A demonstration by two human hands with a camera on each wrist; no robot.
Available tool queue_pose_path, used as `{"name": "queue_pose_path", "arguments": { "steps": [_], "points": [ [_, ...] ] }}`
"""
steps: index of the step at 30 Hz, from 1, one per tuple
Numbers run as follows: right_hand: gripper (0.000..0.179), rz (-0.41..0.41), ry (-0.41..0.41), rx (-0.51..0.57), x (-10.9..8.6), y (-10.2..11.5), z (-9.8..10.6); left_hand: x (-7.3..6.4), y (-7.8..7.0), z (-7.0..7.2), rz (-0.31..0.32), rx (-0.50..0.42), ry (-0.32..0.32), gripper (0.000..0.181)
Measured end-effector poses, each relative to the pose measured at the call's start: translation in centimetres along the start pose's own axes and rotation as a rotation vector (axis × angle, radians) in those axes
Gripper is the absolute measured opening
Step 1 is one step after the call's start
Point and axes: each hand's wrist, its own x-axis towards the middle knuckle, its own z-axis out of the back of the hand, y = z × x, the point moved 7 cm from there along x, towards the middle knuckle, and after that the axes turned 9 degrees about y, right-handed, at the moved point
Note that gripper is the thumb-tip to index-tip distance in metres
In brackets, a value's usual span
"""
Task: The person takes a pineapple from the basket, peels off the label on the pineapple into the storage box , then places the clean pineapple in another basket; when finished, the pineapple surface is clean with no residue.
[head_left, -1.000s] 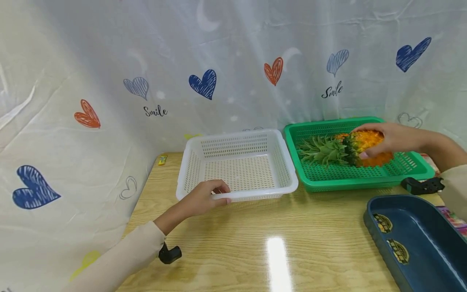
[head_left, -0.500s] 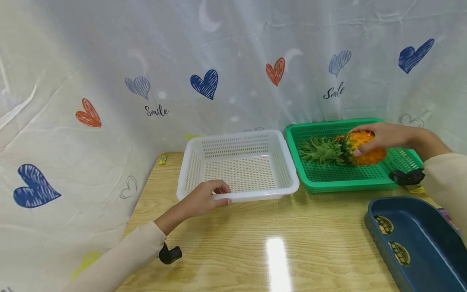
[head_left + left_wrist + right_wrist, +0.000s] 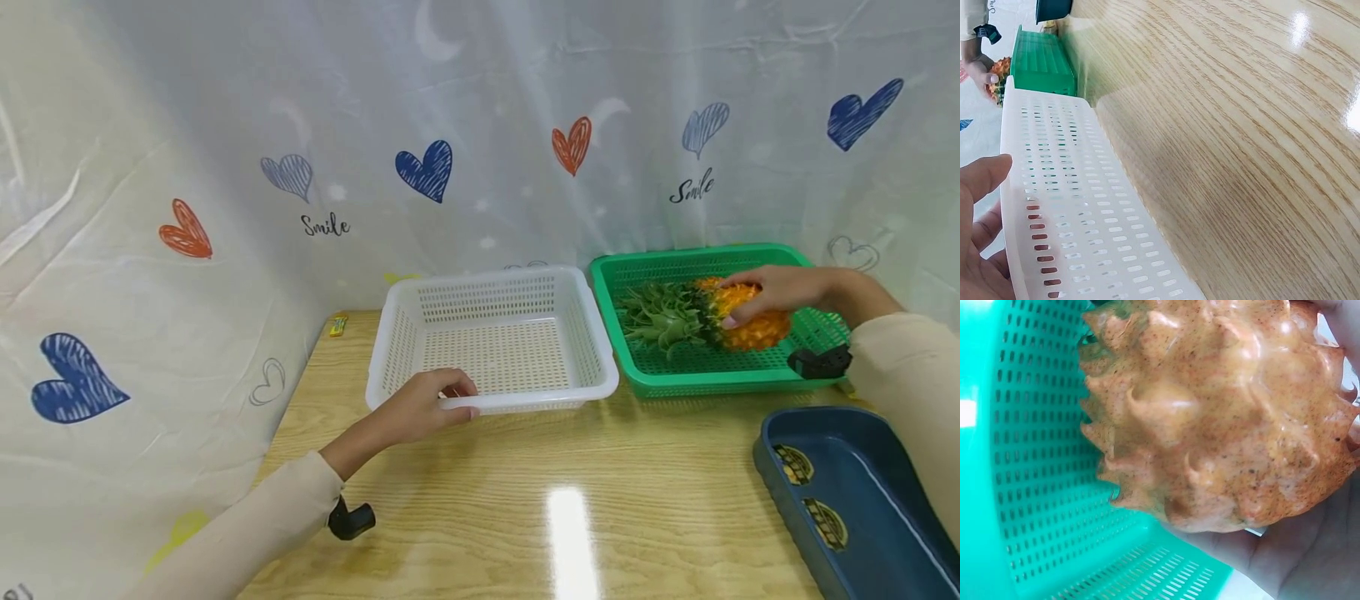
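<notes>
My right hand (image 3: 780, 293) grips an orange pineapple (image 3: 757, 331) from above, over the green basket (image 3: 720, 384). The fruit's leafy crown (image 3: 663, 317) points left. In the right wrist view the spiky pineapple (image 3: 1210, 419) fills the middle, with fingers below it and at the upper right. My left hand (image 3: 420, 408) pinches the front rim of a white plastic basket (image 3: 547, 402), thumb outside and fingers inside. Seen from the left wrist, the thumb (image 3: 988, 175) lies over that white rim, and fingers show dimly through the slots.
A dark blue tray (image 3: 862, 500) with gold-and-black stickers stands at the front right of the wooden table (image 3: 465, 517). A small yellow packet (image 3: 337, 325) lies near the back left corner. Behind hangs a pale curtain (image 3: 495, 92) printed with hearts.
The right hand and the pineapple have shifted a little left and toward me within the green basket, and the crown has tilted slightly downward. The left hand stays on the white rim.
</notes>
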Motion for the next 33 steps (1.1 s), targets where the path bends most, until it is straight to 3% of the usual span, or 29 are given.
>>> {"name": "queue_pose_path", "arguments": {
  "steps": [10,20,33],
  "points": [
    [0.090,-0.019,0.069,0.037,0.3,-0.6,-0.6,0.3,0.3,-0.1,0.005,-0.006,0.006,0.022],
    [0.099,-0.083,0.199,0.193,0.9,-1.0,-1.3,0.3,0.4,-0.1,0.016,0.008,0.005,0.023],
    [0.103,-0.152,0.286,0.135,0.7,-1.0,-1.7,0.3,0.3,-0.1,0.010,0.006,0.009,0.023]
  ]
}}
